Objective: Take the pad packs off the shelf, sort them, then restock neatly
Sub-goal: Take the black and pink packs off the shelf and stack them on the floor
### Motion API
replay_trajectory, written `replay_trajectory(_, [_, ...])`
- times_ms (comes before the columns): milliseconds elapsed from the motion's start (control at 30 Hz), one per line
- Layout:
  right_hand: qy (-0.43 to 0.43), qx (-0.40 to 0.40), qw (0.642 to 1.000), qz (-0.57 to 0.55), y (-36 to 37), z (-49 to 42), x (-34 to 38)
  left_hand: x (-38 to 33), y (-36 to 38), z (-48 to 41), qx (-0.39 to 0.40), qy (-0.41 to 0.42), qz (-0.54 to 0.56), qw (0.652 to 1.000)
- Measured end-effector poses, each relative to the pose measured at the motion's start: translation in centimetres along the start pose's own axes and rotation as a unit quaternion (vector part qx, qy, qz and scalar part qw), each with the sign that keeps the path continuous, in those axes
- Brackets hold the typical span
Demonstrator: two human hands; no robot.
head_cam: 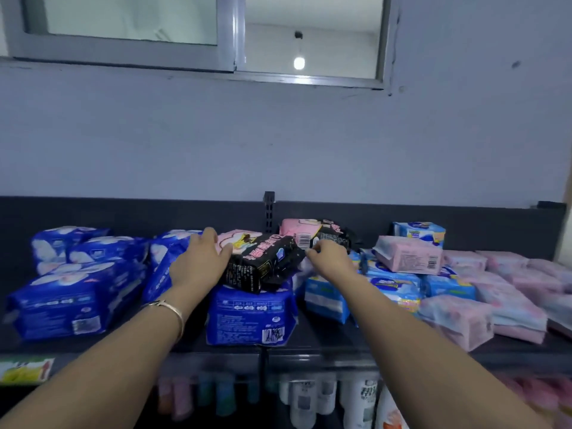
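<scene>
A black-and-pink pad pack (266, 263) lies tilted on top of a dark blue pack (249, 317) at the middle of the top shelf (312, 343). My left hand (199, 258) rests on the pack's left end, fingers spread over its pink part. My right hand (329, 253) pinches its right end. A second black-and-pink pack (315, 233) sits just behind. Dark blue packs (71, 295) fill the left side, light blue packs (390, 286) stand right of centre, and pale pink packs (495, 292) cover the right.
A black upright post (268, 212) divides the shelf's back panel behind the packs. Below the shelf edge a lower shelf holds bottles (312, 400) and tubes. A grey wall with a window (198, 35) rises above.
</scene>
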State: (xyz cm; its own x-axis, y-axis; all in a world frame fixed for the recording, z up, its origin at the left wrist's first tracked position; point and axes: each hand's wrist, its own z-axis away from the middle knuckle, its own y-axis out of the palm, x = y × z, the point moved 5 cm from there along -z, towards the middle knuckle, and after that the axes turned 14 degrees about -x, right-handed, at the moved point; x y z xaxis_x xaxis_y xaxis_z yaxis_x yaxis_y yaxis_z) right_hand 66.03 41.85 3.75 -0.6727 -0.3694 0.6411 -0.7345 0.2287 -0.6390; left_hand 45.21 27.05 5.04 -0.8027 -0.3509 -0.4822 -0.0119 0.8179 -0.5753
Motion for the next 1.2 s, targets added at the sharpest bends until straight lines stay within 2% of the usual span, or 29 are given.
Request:
replay_trajectory(200, [0.067,0.033,0.992,-0.099,3.5,-1.7,0.5,1.4,-0.1,-1.1,-0.001,-0.062,-0.048,0.997])
replay_trajectory(333, [0.115,0.081,0.966,-0.218,4.9,-1.0,1.5,2.0,1.1,-1.0,0.041,-0.121,0.076,0.989])
replay_trajectory(500, [0.141,0.079,0.942,-0.294,4.1,-0.2,2.6,1.3,-0.3,-1.6,-0.02,-0.183,0.236,0.954])
replay_trajectory(567, [0.14,0.077,0.933,-0.321,3.6,-0.1,3.1,1.2,-0.8,-2.1,-0.038,-0.225,0.312,0.922])
replay_trajectory(600, [0.141,0.075,0.928,-0.338,3.3,0.1,3.5,1.3,-0.8,-2.3,-0.035,-0.271,0.365,0.89])
replay_trajectory(633, [0.14,0.072,0.922,-0.353,3.0,0.3,3.9,1.3,-0.5,-2.1,-0.015,-0.327,0.421,0.846])
replay_trajectory(700, [0.136,0.065,0.918,-0.368,2.6,0.5,4.2,0.2,0.1,-1.4,0.079,-0.399,0.515,0.755])
replay_trajectory(733, [0.133,0.063,0.919,-0.365,2.4,0.7,4.1,-0.3,0.5,-0.9,0.12,-0.408,0.533,0.731])
replay_trajectory(767, [0.13,0.063,0.923,-0.357,2.1,0.8,3.8,-0.7,0.9,-0.4,0.142,-0.415,0.535,0.722])
replay_trajectory(867, [0.125,0.055,0.941,-0.309,1.3,0.4,2.4,-0.9,2.4,0.1,0.125,-0.404,0.51,0.749])
replay_trajectory(933, [0.125,-0.016,0.958,-0.259,0.0,-0.6,1.0,-1.1,3.0,0.0,0.105,-0.403,0.512,0.751])
replay_trajectory(1000, [0.162,-0.111,0.959,-0.204,-1.7,-1.7,-0.7,-1.3,3.4,-0.5,0.083,-0.395,0.512,0.758])
replay_trajectory(1100, [0.269,-0.162,0.922,-0.228,-2.4,-3.7,-3.1,-1.5,3.3,-1.4,0.049,-0.381,0.517,0.765])
replay_trajectory(1200, [0.38,-0.147,0.852,-0.328,-0.2,-5.7,-5.3,-1.6,3.6,-1.9,0.018,-0.361,0.523,0.772])
